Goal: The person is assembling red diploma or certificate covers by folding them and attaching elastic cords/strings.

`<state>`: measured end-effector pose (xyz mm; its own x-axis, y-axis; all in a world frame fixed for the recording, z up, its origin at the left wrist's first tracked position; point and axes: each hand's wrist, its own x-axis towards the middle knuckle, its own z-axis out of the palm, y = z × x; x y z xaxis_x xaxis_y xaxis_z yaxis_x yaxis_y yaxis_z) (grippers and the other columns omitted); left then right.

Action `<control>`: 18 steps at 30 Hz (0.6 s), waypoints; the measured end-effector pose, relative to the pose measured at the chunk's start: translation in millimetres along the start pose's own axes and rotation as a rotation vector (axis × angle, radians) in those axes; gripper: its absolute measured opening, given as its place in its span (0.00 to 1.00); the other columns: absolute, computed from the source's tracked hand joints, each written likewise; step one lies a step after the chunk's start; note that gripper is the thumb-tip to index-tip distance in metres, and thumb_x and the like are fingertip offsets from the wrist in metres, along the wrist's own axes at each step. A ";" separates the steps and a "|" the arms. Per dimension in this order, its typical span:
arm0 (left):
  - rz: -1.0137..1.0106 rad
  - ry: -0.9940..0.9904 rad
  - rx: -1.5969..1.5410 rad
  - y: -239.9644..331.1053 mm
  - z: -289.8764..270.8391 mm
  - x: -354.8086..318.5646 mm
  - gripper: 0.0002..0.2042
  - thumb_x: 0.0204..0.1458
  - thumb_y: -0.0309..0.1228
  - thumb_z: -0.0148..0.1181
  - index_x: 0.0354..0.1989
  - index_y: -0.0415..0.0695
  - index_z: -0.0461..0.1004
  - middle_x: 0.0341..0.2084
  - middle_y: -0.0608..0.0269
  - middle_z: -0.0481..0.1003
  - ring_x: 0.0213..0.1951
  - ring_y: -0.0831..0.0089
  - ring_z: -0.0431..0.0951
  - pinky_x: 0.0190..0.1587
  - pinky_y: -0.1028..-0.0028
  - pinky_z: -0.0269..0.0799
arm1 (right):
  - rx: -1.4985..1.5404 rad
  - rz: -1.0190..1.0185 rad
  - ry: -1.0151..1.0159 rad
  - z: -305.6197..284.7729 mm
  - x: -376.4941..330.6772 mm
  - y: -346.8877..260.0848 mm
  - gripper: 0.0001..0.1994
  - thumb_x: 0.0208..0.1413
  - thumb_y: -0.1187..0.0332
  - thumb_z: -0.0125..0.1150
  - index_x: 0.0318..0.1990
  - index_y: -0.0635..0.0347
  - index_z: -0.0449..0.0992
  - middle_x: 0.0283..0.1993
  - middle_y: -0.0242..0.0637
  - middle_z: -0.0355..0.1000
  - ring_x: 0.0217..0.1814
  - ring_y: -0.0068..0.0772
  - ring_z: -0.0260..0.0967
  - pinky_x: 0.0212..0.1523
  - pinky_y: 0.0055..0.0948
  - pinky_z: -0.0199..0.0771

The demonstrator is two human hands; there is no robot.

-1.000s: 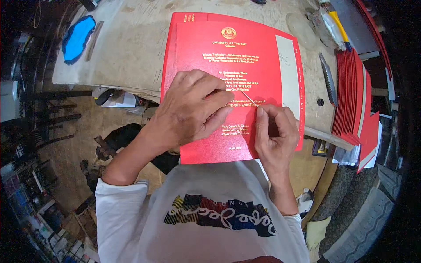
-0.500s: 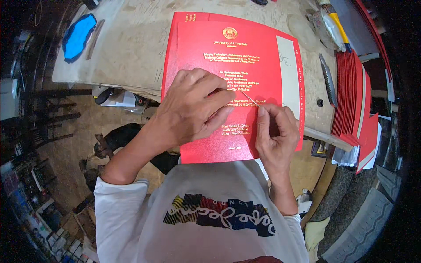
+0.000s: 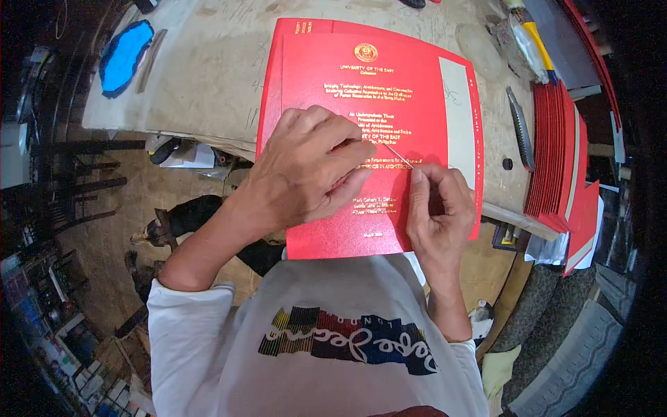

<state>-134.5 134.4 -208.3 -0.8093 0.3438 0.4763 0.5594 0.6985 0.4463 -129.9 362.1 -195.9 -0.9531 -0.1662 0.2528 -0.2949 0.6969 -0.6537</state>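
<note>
There, a red book cover [image 3: 361, 90] with gold print lies at the worktop's [image 3: 208, 76] near edge, overhanging it. The left hand [image 3: 306, 170] presses flat on it, fingers curled, while the right hand [image 3: 438, 208] pinches a thin needle [image 3: 399, 156]. More red covers [image 3: 556, 153] are stacked at the right edge.

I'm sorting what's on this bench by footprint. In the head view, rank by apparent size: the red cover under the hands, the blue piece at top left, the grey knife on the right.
1. red cover
2. blue piece
3. grey knife, though fisheye bending near the rim makes these last two less sure.
</note>
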 end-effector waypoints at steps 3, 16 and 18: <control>0.004 -0.002 0.002 -0.8 0.4 -0.3 0.13 0.48 0.26 0.70 0.44 0.45 0.83 0.40 0.65 0.77 0.40 0.66 0.73 0.49 0.68 0.70 | -0.005 -0.005 0.003 0.6 0.1 0.5 0.03 0.59 0.75 0.65 0.40 0.59 0.81 0.29 0.32 0.70 0.30 0.31 0.64 0.43 0.31 0.63; -0.010 -0.021 0.020 0.3 -1.3 0.9 0.13 0.48 0.27 0.70 0.44 0.47 0.83 0.41 0.65 0.77 0.41 0.66 0.73 0.49 0.68 0.70 | -0.008 -0.002 -0.004 1.6 1.1 -0.7 0.04 0.59 0.74 0.66 0.41 0.59 0.82 0.29 0.31 0.70 0.30 0.31 0.64 0.43 0.30 0.63; -0.009 -0.020 0.020 0.1 -0.9 1.0 0.13 0.49 0.27 0.70 0.44 0.47 0.83 0.41 0.65 0.77 0.41 0.66 0.73 0.49 0.67 0.70 | -0.009 -0.005 0.000 1.9 1.1 -0.4 0.04 0.59 0.74 0.66 0.41 0.59 0.82 0.29 0.31 0.70 0.30 0.31 0.63 0.43 0.30 0.63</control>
<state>-135.0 134.2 -207.1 -0.8177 0.3497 0.4573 0.5486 0.7141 0.4349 -130.9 360.4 -196.8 -0.9517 -0.1697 0.2558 -0.2989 0.7027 -0.6457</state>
